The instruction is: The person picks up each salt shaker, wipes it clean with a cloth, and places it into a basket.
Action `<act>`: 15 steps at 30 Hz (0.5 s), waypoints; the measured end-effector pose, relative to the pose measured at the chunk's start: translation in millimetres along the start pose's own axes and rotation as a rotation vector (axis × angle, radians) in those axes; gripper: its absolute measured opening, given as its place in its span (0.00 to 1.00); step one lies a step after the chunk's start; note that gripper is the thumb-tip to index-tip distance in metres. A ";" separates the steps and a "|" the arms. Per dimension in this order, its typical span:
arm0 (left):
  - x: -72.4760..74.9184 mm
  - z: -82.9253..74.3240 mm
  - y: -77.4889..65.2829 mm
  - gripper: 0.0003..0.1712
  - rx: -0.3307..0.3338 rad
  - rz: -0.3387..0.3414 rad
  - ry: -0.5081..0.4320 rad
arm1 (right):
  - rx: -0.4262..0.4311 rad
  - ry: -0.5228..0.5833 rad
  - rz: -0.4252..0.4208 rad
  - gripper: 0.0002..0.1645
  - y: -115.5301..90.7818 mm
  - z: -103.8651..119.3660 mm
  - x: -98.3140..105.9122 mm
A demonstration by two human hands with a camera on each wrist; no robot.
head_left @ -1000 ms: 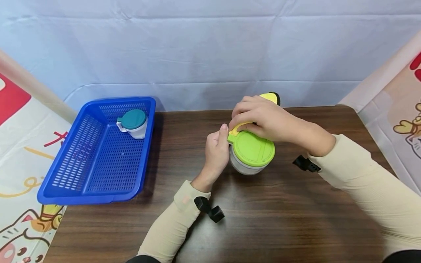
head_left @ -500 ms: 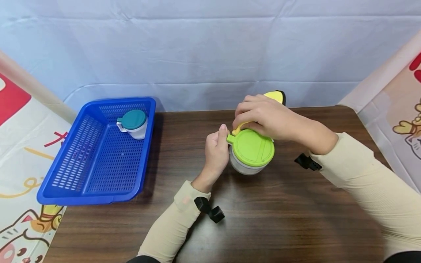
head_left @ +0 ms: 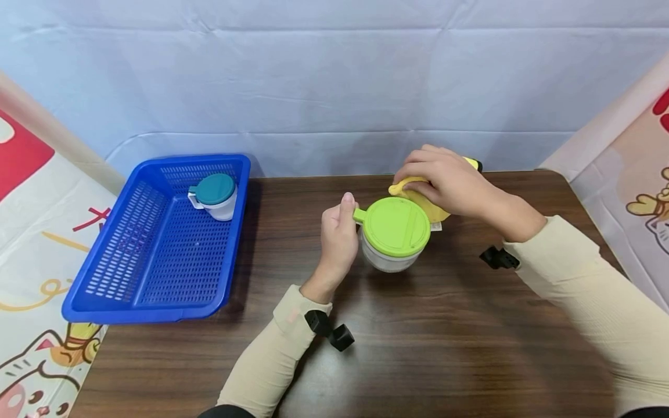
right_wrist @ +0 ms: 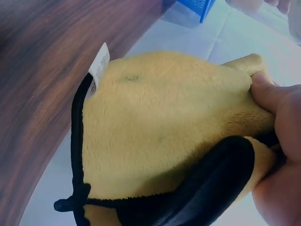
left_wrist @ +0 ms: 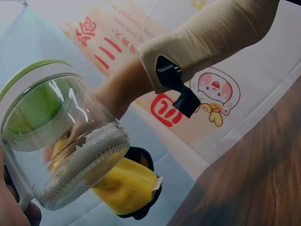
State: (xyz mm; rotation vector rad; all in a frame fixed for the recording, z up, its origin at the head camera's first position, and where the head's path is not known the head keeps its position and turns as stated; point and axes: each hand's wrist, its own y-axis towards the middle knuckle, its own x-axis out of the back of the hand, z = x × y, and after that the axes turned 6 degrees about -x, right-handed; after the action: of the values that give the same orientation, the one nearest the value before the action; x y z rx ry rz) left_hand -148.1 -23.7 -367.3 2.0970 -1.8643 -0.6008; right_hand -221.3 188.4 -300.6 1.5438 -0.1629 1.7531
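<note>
My left hand [head_left: 338, 235] grips the handle of a clear glass jar [head_left: 391, 260], thumb pointing up. A bright green lid [head_left: 396, 226] covers the jar, and a whitish band shows around its base in the left wrist view. Just beyond the jar, to the right, my right hand [head_left: 444, 180] pinches a bunched yellow cloth [head_left: 425, 203]. In the right wrist view this fuzzy cloth [right_wrist: 164, 117] hangs from the fingers, with black edging and a white tag [right_wrist: 99, 64] at one corner. From the head view, the jar hides part of the cloth.
On the left of the dark wooden table [head_left: 418, 354] stands a blue perforated basket [head_left: 227, 273]. Inside it, near the far right corner, is a white handled jar [head_left: 222, 210] with a teal lid [head_left: 215, 188]. A pale cloth backdrop [head_left: 292, 87] rises behind the table.
My right hand has carried the yellow cloth rightward, from the jar's handle side to beyond its far right edge. The jar in my left hand has shifted slightly left and away from me.
</note>
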 end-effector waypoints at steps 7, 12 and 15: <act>2.3 1.5 1.8 0.32 0.024 -0.033 -0.007 | -0.093 0.022 -0.023 0.15 -9.4 3.7 3.9; 3.2 1.7 2.4 0.32 0.033 -0.050 0.000 | -0.143 0.072 -0.059 0.16 -19.1 5.6 7.6; 3.4 1.5 2.7 0.32 0.036 -0.055 0.000 | -0.156 0.105 -0.097 0.16 -27.6 8.3 9.4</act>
State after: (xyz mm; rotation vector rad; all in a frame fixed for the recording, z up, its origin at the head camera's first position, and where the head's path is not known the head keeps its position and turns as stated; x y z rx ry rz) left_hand -150.9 -27.3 -367.8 2.1767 -1.8362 -0.5844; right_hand -197.5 207.1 -300.8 1.3241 -0.1654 1.6992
